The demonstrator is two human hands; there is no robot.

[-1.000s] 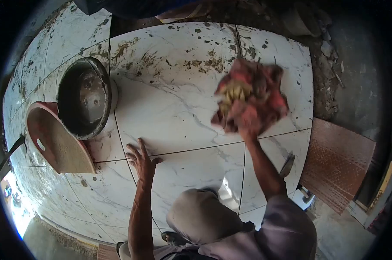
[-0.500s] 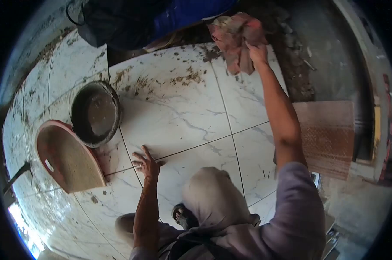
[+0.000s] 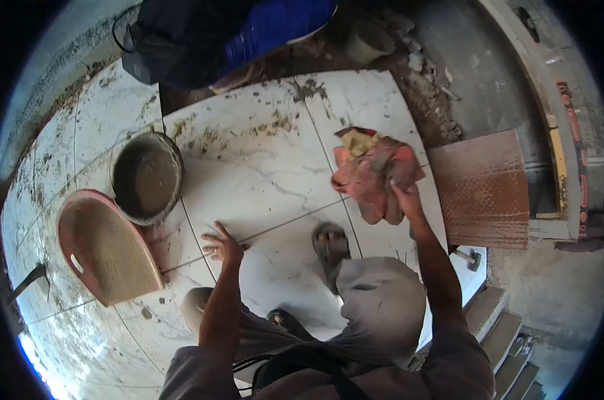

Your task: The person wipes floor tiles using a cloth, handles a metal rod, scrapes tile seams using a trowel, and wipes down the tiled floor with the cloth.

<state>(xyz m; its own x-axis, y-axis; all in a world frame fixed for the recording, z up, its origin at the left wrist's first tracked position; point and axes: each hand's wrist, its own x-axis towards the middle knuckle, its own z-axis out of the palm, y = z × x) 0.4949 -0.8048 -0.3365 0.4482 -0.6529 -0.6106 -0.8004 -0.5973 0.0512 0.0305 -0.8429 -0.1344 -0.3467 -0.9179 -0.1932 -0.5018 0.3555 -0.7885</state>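
In my right hand (image 3: pixel 406 200) is a crumpled reddish cloth (image 3: pixel 375 173), its fingers closed on one edge. The cloth hangs over the white marbled floor tiles (image 3: pixel 255 180) at the right. My left hand (image 3: pixel 224 245) rests on the tiles with fingers spread, close to a joint line, and holds nothing. Left of it stand a round black tub (image 3: pixel 175 193) with grey residue inside and a reddish scoop-shaped pan (image 3: pixel 156 267) coated in dried grey matter. Mud specks and smears lie along the far part of the tiles.
A person in blue trousers (image 3: pixel 268 33) is at the far edge beside a dark bag. Rubble (image 3: pixel 428 87) and a small bucket (image 3: pixel 370 41) lie beyond the tiles. At the right are a brown textured tile (image 3: pixel 485 187), a hammer (image 3: pixel 474 259) and steps (image 3: pixel 495 333).
My right hand has drawn the cloth back from the far edge toward me. My right foot has come into view on the tiles. My left hand stays on the floor.
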